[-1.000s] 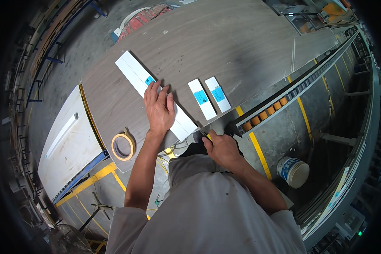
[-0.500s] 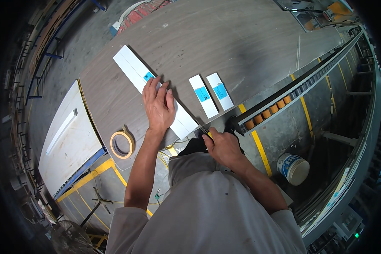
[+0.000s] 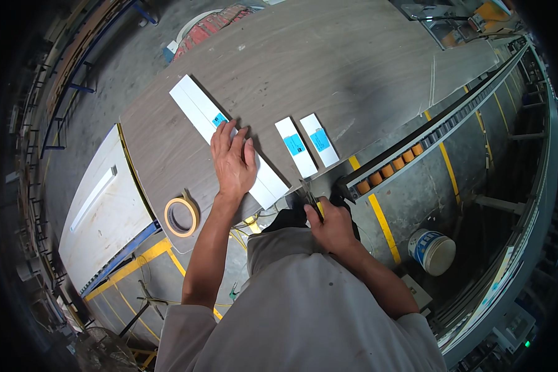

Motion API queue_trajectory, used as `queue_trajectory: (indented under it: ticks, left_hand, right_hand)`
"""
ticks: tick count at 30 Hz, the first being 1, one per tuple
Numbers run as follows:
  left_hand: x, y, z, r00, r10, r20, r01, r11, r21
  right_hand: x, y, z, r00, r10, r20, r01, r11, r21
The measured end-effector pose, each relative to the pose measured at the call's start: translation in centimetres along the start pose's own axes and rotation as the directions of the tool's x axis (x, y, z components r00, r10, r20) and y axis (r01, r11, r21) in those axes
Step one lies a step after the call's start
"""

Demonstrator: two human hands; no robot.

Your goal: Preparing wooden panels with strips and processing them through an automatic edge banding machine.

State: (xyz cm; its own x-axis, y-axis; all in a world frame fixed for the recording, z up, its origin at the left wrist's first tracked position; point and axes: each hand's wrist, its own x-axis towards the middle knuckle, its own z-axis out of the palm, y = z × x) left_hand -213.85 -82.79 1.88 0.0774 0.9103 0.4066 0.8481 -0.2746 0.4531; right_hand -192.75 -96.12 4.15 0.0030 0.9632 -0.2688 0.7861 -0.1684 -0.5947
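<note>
A long white board (image 3: 195,111) with a blue label lies slantwise on the brown tabletop, its near end at the table's front edge. My left hand (image 3: 234,164) rests on it, fingers stretched out, just below the label. At the table edge, beside the board's near end, my right hand (image 3: 333,229) is closed around a utility knife (image 3: 310,196) with a yellow part and a thin tip pointing at the table. To the right of the board lie two short white pieces (image 3: 287,129) (image 3: 311,123), side by side, each bearing a blue label.
A roll of tan masking tape (image 3: 196,217) sits near the table's left front corner. Along the right runs a roller conveyor (image 3: 403,162) with orange rollers. A white bucket (image 3: 439,254) stands on the floor. At left is a pale panel (image 3: 80,248) with a white strip on it.
My right hand has moved slightly right and down, bringing the knife away from the board's end and more into view. My left hand still lies on the board. The whole view has shifted slightly.
</note>
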Motion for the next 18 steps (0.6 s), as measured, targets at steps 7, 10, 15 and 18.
queue_trajectory:
  ticks: [7, 10, 15, 18]
  left_hand:
    - [-0.2, 0.1, 0.1, 1.0, 0.005, -0.002, -0.005, 1.0, 0.005]
    - [-0.2, 0.1, 0.1, 1.0, -0.005, 0.003, 0.004, 1.0, 0.025]
    - [-0.1, 0.2, 0.1, 1.0, -0.003, -0.018, 0.003, 1.0, 0.018]
    - [0.0, 0.2, 0.2, 1.0, 0.004, -0.021, -0.004, 1.0, 0.014]
  right_hand:
    - [1.8, -1.3, 1.1, 0.978, -0.206, -0.037, 0.207, 0.922, 0.328]
    - [1.0, -0.5, 0.3, 0.98, -0.198, 0.007, 0.188, 0.939, 0.287]
    - [1.1, -2.0, -0.4, 0.99, -0.105, -0.095, 0.133, 0.918, 0.374]
    - [2.1, -2.0, 0.6, 0.969, -0.219, -0.118, 0.24, 0.945, 0.221]
